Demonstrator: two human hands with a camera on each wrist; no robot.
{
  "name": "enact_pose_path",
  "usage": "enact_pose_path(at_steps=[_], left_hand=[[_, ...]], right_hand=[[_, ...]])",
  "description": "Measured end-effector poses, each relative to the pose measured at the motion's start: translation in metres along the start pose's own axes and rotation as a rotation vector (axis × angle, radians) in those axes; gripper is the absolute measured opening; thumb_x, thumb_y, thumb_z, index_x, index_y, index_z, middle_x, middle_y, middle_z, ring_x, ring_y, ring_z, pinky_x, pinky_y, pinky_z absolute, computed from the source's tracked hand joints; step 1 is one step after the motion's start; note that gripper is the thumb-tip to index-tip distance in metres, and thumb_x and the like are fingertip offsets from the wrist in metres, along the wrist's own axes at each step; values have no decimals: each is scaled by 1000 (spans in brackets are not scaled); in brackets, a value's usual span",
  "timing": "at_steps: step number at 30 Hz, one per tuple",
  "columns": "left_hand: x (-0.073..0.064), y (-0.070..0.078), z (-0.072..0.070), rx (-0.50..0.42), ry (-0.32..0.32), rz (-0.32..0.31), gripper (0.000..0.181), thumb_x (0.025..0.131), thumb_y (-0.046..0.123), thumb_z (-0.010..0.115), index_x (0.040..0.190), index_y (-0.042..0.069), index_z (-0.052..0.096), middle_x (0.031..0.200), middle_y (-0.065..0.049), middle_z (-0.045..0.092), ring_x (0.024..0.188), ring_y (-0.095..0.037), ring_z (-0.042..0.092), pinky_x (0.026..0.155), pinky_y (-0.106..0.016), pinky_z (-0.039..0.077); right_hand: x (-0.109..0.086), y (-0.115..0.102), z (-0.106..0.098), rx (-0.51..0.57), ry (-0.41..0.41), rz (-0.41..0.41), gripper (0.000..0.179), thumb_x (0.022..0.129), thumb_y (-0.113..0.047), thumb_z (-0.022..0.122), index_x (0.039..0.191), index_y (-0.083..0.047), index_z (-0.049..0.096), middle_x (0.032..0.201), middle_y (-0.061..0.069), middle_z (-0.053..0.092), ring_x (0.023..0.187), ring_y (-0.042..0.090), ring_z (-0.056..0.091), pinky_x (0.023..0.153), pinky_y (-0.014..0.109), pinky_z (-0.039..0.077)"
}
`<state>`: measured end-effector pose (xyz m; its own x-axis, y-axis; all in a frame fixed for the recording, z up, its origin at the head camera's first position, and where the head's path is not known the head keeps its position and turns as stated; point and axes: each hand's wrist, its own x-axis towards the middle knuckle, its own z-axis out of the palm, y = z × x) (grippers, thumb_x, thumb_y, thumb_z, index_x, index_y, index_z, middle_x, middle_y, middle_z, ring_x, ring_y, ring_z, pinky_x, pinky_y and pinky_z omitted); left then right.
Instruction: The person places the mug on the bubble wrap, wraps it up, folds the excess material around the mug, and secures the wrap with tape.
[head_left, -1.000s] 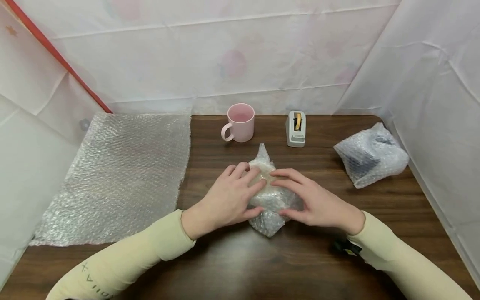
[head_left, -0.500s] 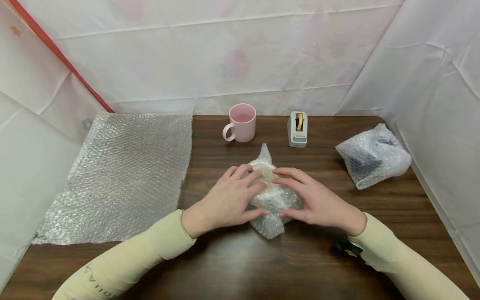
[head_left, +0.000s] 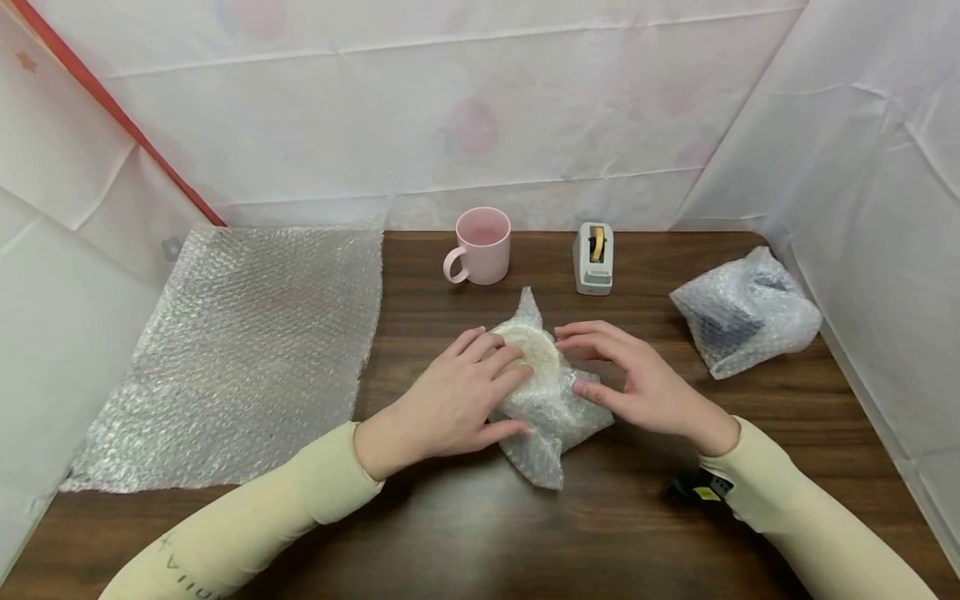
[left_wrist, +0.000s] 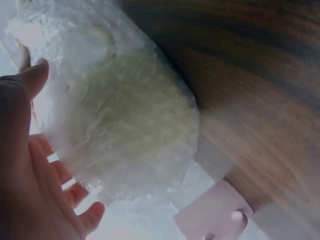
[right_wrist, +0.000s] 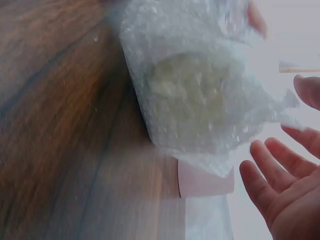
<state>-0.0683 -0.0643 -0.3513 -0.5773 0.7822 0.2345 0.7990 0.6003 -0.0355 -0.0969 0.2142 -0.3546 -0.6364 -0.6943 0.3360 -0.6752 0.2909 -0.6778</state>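
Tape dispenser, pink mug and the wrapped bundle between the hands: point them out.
Tape dispenser [head_left: 592, 267]: head view, front of its casing.
Pink mug [head_left: 486, 260]: head view, outer wall.
Wrapped bundle [head_left: 551, 404]: head view, bubble wrap on top.

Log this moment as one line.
left hand: over left side of bubble-wrapped bundle | right hand: at its right, contact unclear | pink mug: upright beyond bundle | tape dispenser: right of mug

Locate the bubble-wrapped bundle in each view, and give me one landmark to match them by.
Head: the bundle is just right of and below centre, between the left hand and the right hand.
Left wrist: it fills the upper left and middle.
Right wrist: it spans the upper middle.
Shared landmark: the pink mug, above the bundle in the head view, lower right in the left wrist view, partly hidden below the bundle in the right wrist view.
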Motion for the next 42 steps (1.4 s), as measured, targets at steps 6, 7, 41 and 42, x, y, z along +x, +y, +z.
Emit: enact_pose_path(at_steps=[6,7,41,42], left_hand=[[-7,-4,-11,-99,105,28,64,90,63,60,129,12,61,131,-5,57,124,-27,47,114,-44,29],[-8,-5,-13,-113,120,36,63,90,62,61,128,12,61,132,-5,57,123,-27,47,113,-43,30],[-7,-23,1,-341,443,-287,86,75,47,85,136,1,46,139,-15,48,125,-33,45,105,-43,40],[-7,-24,2,-341,435,-302,89,74,49,85,137,2,45,142,-14,45,128,-33,44,106,-44,40]], right_hand=[[-2,2,-2,3,14,6,45,89,-5,73,131,-12,61,141,6,53,126,19,53,96,35,51],[-2,2,-2,0,16,5,45,89,-5,74,131,-12,61,141,6,54,126,19,53,97,35,51],[4,-25,34,-403,8,-207,33,89,-39,71,98,-9,61,108,2,59,102,18,56,83,36,52],[5,-25,33,-377,3,-196,28,90,-35,71,98,-10,62,109,1,60,102,17,56,82,35,52]])
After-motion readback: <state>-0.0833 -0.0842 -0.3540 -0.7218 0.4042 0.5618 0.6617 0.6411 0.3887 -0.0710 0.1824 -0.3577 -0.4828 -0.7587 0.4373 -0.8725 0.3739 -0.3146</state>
